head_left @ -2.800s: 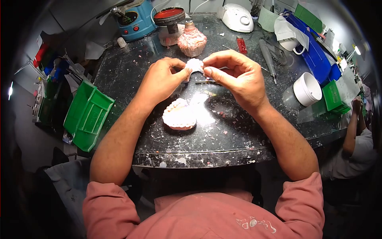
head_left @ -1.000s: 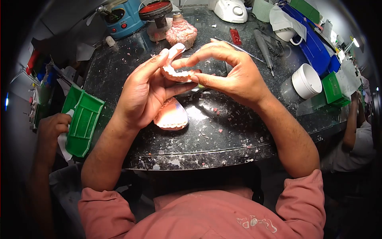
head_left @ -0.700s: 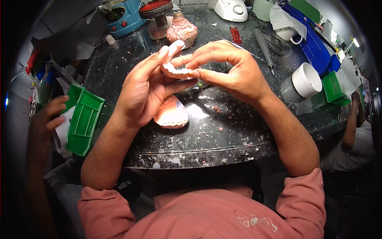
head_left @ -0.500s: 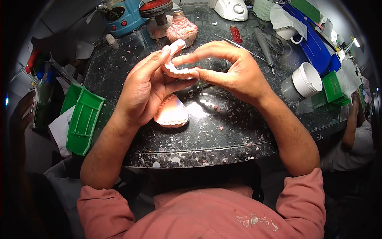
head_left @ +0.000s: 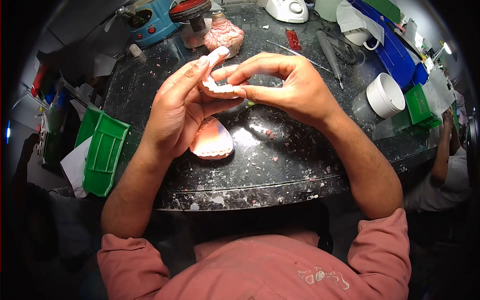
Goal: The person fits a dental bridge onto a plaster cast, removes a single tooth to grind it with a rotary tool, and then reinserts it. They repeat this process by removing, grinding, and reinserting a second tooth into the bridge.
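Note:
A pale pink, curved dental piece with a row of teeth is held up above the bench between both hands. My left hand grips its left side, thumb along the upper end and fingers behind. The thumb and fingers of my right hand pinch its right end. Below it, close to my left wrist, a pink and white dental model lies on the dark bench.
The speckled bench bears a blue machine, a wax-covered burner, a grey handpiece, a red piece and a white tub. Green trays stand left. Another person's arm shows at right.
The fingers of my right hand have curled further in around the piece's right end. The whole bench view has shifted slightly left.

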Tool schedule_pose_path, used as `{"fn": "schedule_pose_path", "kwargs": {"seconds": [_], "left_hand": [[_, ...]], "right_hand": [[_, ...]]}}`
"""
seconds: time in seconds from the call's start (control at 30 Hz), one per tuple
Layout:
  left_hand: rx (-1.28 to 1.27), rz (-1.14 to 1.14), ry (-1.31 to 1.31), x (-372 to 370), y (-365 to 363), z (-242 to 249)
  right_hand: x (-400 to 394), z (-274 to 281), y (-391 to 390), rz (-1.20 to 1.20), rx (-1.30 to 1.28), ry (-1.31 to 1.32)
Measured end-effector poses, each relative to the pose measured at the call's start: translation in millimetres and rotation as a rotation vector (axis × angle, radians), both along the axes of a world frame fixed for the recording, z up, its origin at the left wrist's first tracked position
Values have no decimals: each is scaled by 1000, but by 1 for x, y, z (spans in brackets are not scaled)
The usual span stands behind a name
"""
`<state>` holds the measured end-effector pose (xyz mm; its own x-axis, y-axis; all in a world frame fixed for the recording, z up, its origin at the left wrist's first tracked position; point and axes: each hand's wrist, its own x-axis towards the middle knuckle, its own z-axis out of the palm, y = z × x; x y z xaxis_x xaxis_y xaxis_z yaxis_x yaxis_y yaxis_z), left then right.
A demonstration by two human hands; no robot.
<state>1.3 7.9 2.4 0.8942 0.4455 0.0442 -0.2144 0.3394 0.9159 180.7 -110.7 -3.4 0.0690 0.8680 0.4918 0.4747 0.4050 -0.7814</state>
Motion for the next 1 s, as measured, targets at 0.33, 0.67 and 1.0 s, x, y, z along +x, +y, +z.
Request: {"fn": "schedule_pose_path", "kwargs": {"seconds": [0.33,0.67,1.0], "left_hand": [[-231,-37,-29,1,1,1],[-224,-34,18,1,-2,2],[-269,15,-55,1,1,-4]], "right_hand": [[3,-3,2,121,-132,447],[-1,-3,0,109,-190,482],[0,3,0,73,-173,496]]}}
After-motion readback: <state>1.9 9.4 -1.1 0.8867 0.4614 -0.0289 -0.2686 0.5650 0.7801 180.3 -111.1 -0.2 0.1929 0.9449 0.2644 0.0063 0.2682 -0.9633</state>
